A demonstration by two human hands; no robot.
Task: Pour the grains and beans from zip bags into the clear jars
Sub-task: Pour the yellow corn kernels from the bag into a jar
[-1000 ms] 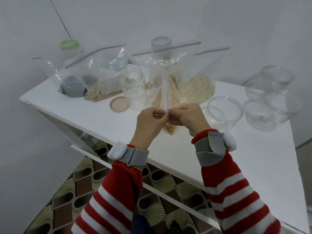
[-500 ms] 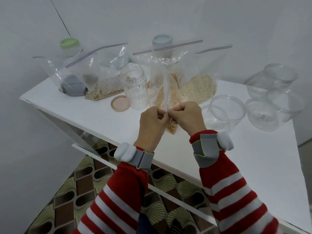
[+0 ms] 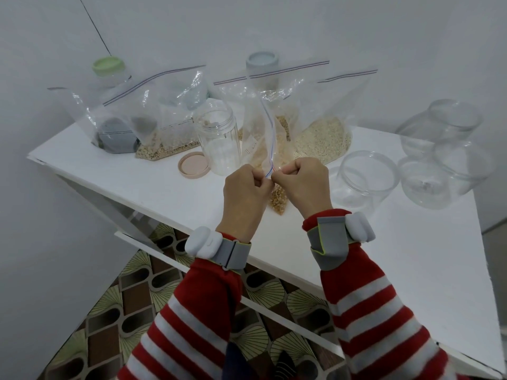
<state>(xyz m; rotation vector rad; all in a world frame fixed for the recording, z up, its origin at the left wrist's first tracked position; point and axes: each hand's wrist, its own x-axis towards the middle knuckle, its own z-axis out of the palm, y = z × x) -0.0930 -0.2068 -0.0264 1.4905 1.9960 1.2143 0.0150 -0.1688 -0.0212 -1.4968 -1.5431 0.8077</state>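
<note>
Little is changing since half a second ago: the two hands are still staying close together at the near end of the zip bag [image 3: 256,144], with only a thin gap between them. The left hand [image 3: 245,193] and the right hand [image 3: 303,185] are both curling their fingers and pinching the top edge of the bag, one on each side of the zip strip [image 3: 270,138]; the pinch is tight and they are holding nothing else. The bag is standing on its edge above the table [image 3: 131,185]. Its long axis, following the strip, is running from the hands at 6 o'clock away toward 12 o'clock, leaning slightly to 11. Whether the zip is already parting, I cannot tell. Yellowish grains [image 3: 278,200] are lying in the low corner between the two hands. A clear jar [image 3: 218,138] without lid is standing upright just beside the bag at 9 o'clock, and a pink lid [image 3: 193,165] is lying flat near it at 8 o'clock. A bag of pale grains [image 3: 323,138] is leaning at 2 o'clock, and wide jars [image 3: 367,179] are standing at 3 o'clock
</note>
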